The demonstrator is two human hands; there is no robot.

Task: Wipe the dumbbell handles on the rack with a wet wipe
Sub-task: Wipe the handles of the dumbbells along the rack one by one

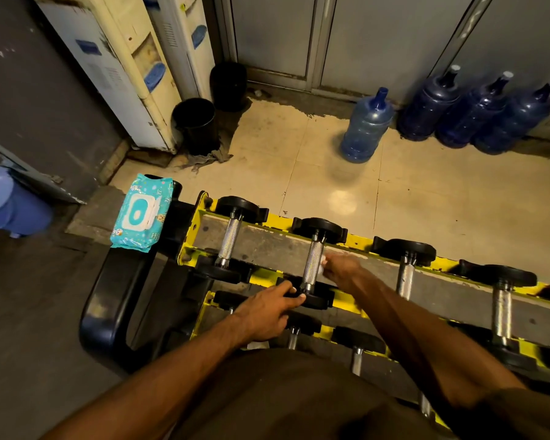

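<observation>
Right hand [340,269] pinched the wipe [324,264] against the second handle [311,260] on the rack [280,222] top row, left hand [267,309] fingers curled round its dumbbell head [318,300] at 7 o'clock; handles toward 3 o'clock and the lower row probably remained.

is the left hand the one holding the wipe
No, the left hand grips the dumbbell's near black end, while the white wipe is in the right hand against the handle.

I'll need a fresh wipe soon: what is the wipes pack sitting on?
The wipes pack lies flap up on the black end frame of the rack. The frame beneath it is covered, so how well it is supported cannot be seen.
</observation>
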